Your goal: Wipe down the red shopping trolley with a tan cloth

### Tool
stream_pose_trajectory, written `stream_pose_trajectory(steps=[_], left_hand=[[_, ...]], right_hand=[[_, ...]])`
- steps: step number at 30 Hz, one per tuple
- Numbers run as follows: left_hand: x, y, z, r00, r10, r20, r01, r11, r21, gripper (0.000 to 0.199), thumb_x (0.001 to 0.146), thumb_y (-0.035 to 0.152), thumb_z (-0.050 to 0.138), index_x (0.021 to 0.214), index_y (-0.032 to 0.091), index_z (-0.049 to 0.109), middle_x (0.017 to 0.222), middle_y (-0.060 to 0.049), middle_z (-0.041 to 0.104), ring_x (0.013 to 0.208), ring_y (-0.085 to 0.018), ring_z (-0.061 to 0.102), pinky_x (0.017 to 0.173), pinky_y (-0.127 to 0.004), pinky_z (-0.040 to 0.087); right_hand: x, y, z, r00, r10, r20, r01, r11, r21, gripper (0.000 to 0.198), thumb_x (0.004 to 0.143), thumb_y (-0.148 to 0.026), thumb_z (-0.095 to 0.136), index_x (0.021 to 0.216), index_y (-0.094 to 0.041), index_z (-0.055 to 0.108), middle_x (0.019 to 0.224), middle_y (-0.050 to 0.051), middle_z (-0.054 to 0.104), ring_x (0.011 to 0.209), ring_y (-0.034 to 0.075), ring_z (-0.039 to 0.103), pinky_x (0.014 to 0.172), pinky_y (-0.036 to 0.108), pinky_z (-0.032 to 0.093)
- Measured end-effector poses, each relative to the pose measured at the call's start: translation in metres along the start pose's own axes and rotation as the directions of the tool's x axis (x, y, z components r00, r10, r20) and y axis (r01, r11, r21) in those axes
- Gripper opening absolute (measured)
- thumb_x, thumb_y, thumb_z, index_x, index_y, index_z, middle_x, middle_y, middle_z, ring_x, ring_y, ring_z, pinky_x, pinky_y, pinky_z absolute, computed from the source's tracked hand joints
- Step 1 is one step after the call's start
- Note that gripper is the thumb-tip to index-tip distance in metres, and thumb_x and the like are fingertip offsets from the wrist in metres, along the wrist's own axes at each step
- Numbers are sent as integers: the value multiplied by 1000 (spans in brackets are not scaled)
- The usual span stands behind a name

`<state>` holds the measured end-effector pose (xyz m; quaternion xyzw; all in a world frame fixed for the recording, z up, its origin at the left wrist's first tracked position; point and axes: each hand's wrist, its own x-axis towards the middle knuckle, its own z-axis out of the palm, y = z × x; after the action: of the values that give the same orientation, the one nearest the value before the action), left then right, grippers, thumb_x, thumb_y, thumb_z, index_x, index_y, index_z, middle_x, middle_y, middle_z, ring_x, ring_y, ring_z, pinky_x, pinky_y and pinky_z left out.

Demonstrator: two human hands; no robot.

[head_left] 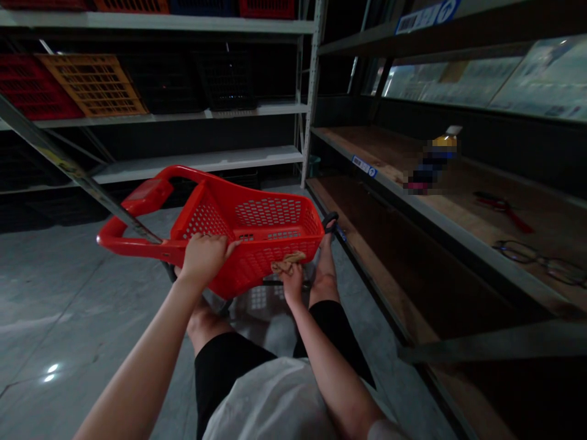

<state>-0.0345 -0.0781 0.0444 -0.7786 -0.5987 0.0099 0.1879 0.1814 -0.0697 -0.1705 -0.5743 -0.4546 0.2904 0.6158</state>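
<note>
A red plastic shopping cart (220,211) with a perforated basket stands across in front of me, between my legs, its handle end to the left. My left hand (204,258) grips the cart's near rim, fingers over the edge and thumb along it. Lower on the basket's near outer side, my right hand (293,282) is closed on a tan cloth (288,263), which lies against the red wall. Part of the right fingers is hidden by the cloth. The basket's visible inside shows only red slotted walls and floor.
To the right, a wooden shelf (394,156) holds a blurred-out bottle (433,162), a red-handled tool (504,208) and eyeglasses (541,260). White metal racks (206,162) with crates, one yellow (92,82), stand behind. A metal pole (77,171) slants down to the cart's handle.
</note>
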Motion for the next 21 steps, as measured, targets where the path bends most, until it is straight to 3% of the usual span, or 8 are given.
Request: stream_pose_trajectory(steps=[3, 5, 10, 13, 15, 17, 21], left_hand=[[-4, 8, 7, 993, 9, -116, -8, 1000, 9, 54, 105, 42, 28, 86, 13, 70, 85, -18, 75, 82, -34, 70, 76, -44, 40], [-5, 14, 11, 983, 6, -186, -5, 1000, 8, 52, 105, 43, 30, 86, 14, 69, 84, -17, 74, 83, -33, 69, 77, -44, 39], [-2, 23, 16, 963, -2, -269, -1, 1000, -12, 49, 103, 47, 36, 88, 15, 69, 84, -17, 72, 87, -34, 65, 80, -45, 38], [1, 27, 17, 966, -7, -257, -4, 999, -45, 45, 101, 46, 40, 91, 14, 69, 86, -18, 72, 88, -34, 64, 81, -46, 37], [2, 32, 16, 968, -15, -251, -3, 998, -69, 44, 101, 45, 40, 92, 14, 69, 88, -18, 72, 89, -34, 64, 81, -46, 37], [2, 37, 16, 967, -20, -253, -2, 996, -87, 44, 102, 45, 39, 91, 14, 69, 88, -18, 72, 90, -34, 63, 82, -46, 36], [1, 47, 16, 962, -28, -270, 3, 996, -92, 46, 103, 45, 36, 91, 14, 68, 89, -17, 71, 90, -34, 62, 82, -46, 37]], right_hand=[[-5, 13, 5, 1000, 26, 17, -26, 1000, 13, 10, 60, -16, 58, 69, -21, 58, 75, 1, 63, 76, 20, 60, 77, 35, 52], [1, 1, 6, 999, 15, 37, -16, 999, 32, 9, 61, -16, 55, 68, -21, 57, 71, 1, 64, 73, 20, 60, 76, 35, 52], [27, -76, 3, 990, -144, 3, 143, 986, 81, 21, 73, -19, 57, 91, -22, 67, 102, 3, 70, 105, 22, 62, 105, 39, 46], [32, -100, 6, 961, -277, -9, 276, 956, 98, 22, 75, -20, 58, 96, -23, 68, 106, 4, 66, 109, 21, 60, 107, 36, 44], [25, -90, 10, 975, -222, 24, 219, 972, 79, 19, 74, -21, 59, 92, -22, 67, 103, 4, 65, 105, 20, 61, 103, 34, 46], [10, -63, 12, 994, -92, 54, 89, 995, 47, 16, 71, -21, 58, 86, -21, 65, 95, 4, 67, 97, 20, 62, 96, 33, 50], [-18, -11, 7, 996, 36, 78, -38, 999, 24, 7, 65, -20, 54, 69, -22, 58, 67, 0, 63, 73, 20, 60, 75, 32, 52]])
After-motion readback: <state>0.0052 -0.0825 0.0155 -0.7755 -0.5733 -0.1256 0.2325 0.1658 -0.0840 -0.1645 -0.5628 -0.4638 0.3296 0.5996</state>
